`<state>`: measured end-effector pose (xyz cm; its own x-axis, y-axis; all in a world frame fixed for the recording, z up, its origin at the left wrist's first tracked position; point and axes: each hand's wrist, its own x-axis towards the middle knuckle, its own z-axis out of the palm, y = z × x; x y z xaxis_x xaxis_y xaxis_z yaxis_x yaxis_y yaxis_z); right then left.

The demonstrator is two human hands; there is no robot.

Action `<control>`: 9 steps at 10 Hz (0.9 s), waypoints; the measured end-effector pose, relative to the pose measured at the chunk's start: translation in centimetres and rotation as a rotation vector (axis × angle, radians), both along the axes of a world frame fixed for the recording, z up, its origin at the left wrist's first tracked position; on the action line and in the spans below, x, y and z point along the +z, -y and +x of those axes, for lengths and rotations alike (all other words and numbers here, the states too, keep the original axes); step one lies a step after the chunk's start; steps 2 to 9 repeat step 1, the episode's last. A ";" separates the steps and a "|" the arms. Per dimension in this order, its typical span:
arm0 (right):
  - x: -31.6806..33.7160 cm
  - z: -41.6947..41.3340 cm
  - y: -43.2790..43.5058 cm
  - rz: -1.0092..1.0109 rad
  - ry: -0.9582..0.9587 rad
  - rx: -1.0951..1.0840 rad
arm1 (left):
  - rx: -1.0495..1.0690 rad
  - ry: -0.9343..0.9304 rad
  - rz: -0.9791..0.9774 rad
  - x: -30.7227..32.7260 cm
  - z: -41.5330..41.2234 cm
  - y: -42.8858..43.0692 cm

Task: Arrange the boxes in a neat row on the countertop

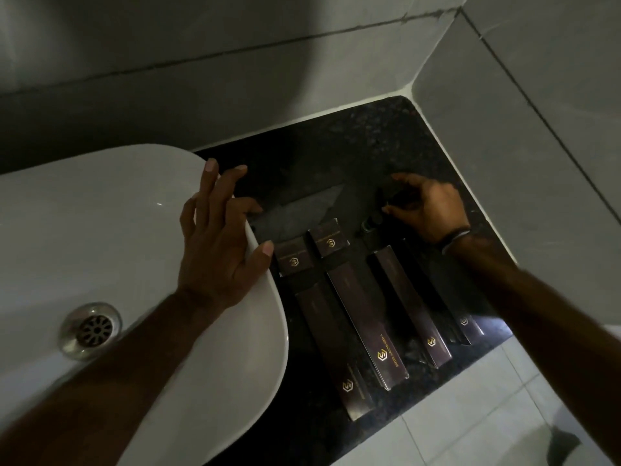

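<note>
Boxes (369, 317) lying side by side on dark countertop (336, 149), right of white sink (100, 230); four long ones, two short ones (311, 248) at far end. Right hand (428, 205) curled around small dark object (401, 196) just past boxes; too dim to tell if clamped. Left hand (218, 237) spread flat on sink rim, fingers apart, holding nothing, thumb (263, 250) just beside nearest short box. Small round dark thing (369, 227) near right hand. Drain (90, 329) in sink basin. Grey tiled wall (302, 45) behind.
</note>
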<state>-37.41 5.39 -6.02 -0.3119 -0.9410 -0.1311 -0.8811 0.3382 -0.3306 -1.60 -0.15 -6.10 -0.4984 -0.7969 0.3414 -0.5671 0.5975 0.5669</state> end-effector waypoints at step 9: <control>0.2 0.1 -0.7 0.014 0.002 -0.031 | -0.003 0.028 0.013 0.6 0.0 -0.2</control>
